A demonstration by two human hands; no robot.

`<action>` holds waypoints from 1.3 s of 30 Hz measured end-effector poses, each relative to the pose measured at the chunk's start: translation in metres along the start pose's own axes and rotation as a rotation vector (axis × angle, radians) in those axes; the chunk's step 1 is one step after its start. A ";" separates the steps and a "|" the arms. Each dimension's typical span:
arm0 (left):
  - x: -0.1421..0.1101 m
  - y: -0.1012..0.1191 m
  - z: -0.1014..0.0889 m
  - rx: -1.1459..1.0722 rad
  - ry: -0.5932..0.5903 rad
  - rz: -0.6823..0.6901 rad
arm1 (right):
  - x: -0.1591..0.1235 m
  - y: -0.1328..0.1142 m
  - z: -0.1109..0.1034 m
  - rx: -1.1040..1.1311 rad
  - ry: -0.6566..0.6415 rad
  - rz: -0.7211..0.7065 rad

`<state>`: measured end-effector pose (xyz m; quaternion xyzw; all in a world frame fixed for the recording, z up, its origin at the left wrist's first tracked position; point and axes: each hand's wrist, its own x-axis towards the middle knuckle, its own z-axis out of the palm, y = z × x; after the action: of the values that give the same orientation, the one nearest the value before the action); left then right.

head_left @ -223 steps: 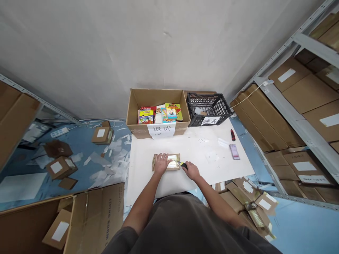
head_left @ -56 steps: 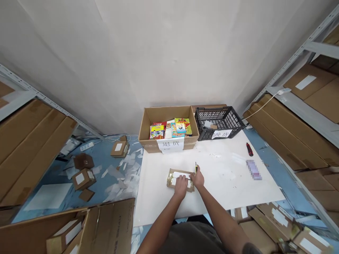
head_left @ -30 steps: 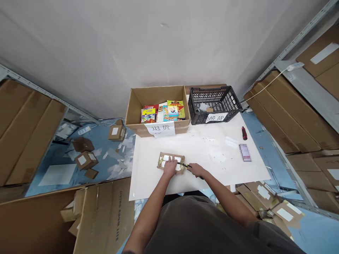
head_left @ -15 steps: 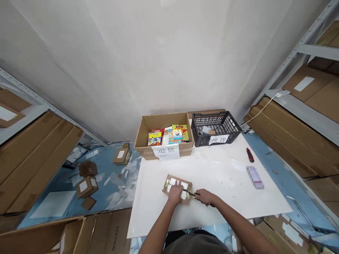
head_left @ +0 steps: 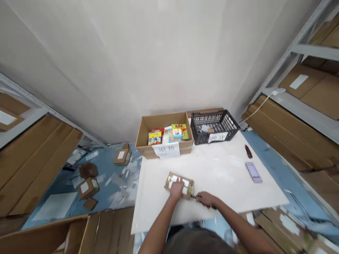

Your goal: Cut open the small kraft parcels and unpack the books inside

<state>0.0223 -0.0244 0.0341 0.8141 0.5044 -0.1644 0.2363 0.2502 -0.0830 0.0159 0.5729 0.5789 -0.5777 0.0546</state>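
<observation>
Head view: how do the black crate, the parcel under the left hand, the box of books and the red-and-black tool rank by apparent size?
1. Box of books
2. Black crate
3. Parcel
4. Red-and-black tool, clearly smallest

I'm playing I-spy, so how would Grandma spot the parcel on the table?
On the white table, find the big cardboard box of books. In front of it lies the parcel, under the left hand; unlike that box, it's small, with shiny tape.
</observation>
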 end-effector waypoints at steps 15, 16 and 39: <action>0.007 -0.010 0.020 -0.091 0.142 0.006 | -0.044 0.030 0.011 0.213 0.375 0.168; 0.012 -0.013 0.021 -0.082 0.148 -0.005 | -0.045 0.030 0.013 0.197 0.417 0.175; 0.014 -0.030 0.048 -0.114 0.338 0.057 | -0.029 0.001 -0.010 -0.413 0.657 0.348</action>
<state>0.0000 -0.0285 -0.0196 0.8295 0.5219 0.0105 0.1983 0.2666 -0.0936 0.0389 0.7927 0.5638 -0.2185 0.0777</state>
